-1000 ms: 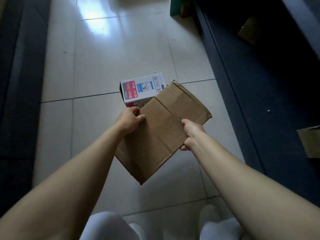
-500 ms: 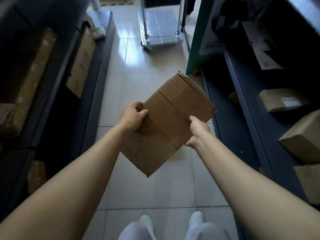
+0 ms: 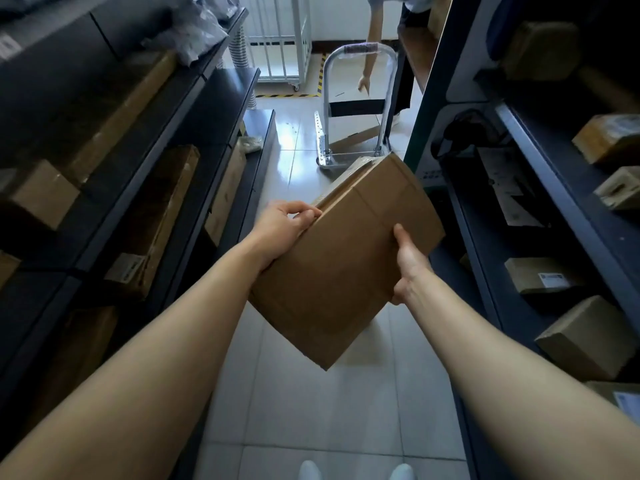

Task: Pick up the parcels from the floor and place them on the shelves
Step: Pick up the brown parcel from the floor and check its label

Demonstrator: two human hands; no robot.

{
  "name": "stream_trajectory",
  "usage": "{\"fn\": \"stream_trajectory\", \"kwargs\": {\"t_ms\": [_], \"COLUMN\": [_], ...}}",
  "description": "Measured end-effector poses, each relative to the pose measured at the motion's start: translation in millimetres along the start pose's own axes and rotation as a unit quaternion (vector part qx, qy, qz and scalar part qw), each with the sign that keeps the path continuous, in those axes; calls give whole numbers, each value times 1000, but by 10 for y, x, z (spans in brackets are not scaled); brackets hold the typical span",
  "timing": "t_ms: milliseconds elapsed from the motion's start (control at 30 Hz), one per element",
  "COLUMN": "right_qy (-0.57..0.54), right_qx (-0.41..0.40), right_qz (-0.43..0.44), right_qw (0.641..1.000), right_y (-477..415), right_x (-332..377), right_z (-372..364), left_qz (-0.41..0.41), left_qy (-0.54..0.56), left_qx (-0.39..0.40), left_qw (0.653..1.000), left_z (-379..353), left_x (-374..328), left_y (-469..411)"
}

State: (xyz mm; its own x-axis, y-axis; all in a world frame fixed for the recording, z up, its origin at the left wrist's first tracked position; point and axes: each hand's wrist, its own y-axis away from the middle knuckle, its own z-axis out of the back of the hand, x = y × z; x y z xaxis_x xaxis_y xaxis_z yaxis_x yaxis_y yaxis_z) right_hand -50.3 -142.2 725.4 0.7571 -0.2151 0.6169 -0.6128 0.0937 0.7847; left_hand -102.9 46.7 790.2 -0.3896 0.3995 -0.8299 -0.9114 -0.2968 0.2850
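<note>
I hold a flat brown cardboard parcel (image 3: 343, 261) in both hands above the tiled aisle floor, turned so one corner points down. My left hand (image 3: 282, 228) grips its upper left edge, fingers curled over the rim. My right hand (image 3: 408, 263) clasps its right edge, thumb on top. Dark shelves (image 3: 540, 161) stand on the right with several brown parcels (image 3: 585, 337) on them. Another dark shelf unit (image 3: 194, 119) on the left holds long cartons (image 3: 162, 216).
A metal hand trolley (image 3: 356, 109) stands in the aisle ahead. Another person (image 3: 370, 53) bends over it, one hand reaching down. A white wire cage cart (image 3: 277, 36) stands at the back. My white shoes (image 3: 353, 471) show at the bottom edge.
My view has lifted from the floor to the aisle; the white printed box on the floor is out of sight. The parcel has come up and closer, still in both hands.
</note>
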Motion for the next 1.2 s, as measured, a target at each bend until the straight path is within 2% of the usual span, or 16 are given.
{"fn": "stream_trajectory", "kwargs": {"t_ms": [67,167,300,433,667,767,933,1033,1200], "right_qy": [-5,16,44,120,191,184,134,99,188], "right_qx": [12,28,50,44,158,174,191,167,87], "right_qz": [7,24,66,112,127,116,137,141,203], "right_qw": [1000,999,996,985,960,961,963,971,957], "right_y": [88,218,367,539,732,691,941,947,945], "right_x": [-38,-79,-64,-96,-75,-12,100,159,258], "right_z": [-30,-79,-214,-383,-789,-894,-785,-776,-751], "left_qz": [5,15,73,58,-17,-24,-18,-32,-61], "left_qy": [28,-4,81,89,45,46,64,88,49], "left_qx": [32,70,96,29,-131,-130,-68,-26,-57], "left_qw": [999,997,989,994,990,990,995,995,995], "left_z": [119,305,504,563,327,292,285,237,124], "left_x": [-41,18,173,165,-48,-143,-289,-331,-407], "left_y": [79,153,223,273,406,459,521,569,606]}}
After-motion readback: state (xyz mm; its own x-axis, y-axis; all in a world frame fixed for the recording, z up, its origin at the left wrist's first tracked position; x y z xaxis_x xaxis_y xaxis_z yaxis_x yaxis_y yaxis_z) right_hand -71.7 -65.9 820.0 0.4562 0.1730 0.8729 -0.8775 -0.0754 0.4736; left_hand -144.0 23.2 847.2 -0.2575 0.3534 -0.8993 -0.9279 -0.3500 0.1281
